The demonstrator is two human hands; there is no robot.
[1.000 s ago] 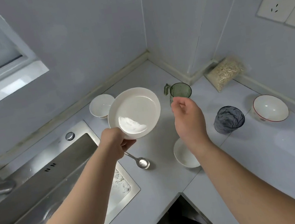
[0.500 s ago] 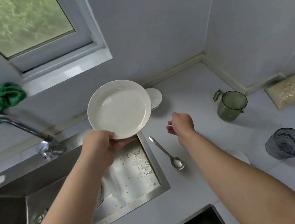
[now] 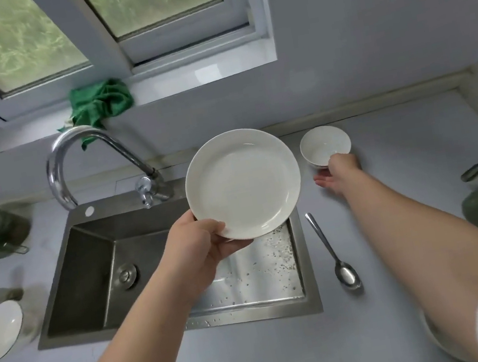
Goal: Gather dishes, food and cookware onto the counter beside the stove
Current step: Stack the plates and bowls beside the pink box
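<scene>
- Head view: the white plate (image 3: 243, 183) is gripped in the left hand (image 3: 198, 245), thumb over its near rim, held above the sink (image 3: 93, 270).
- The small bowl (image 3: 322, 143) stands on the surface (image 3: 402, 152) by the back wall. The right hand (image 3: 340, 174) is at its near side, fingers spread and not yet closed.
- Best, I judge: cup the bowl's wall firmly, lift straight up, and keep the plate level.
- A spoon (image 3: 337, 259) lies nearby.
- No writing or brand is readable.

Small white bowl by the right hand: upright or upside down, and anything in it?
Upright and empty: the small white bowl shows its bare inside, mouth up, on the counter.
</scene>
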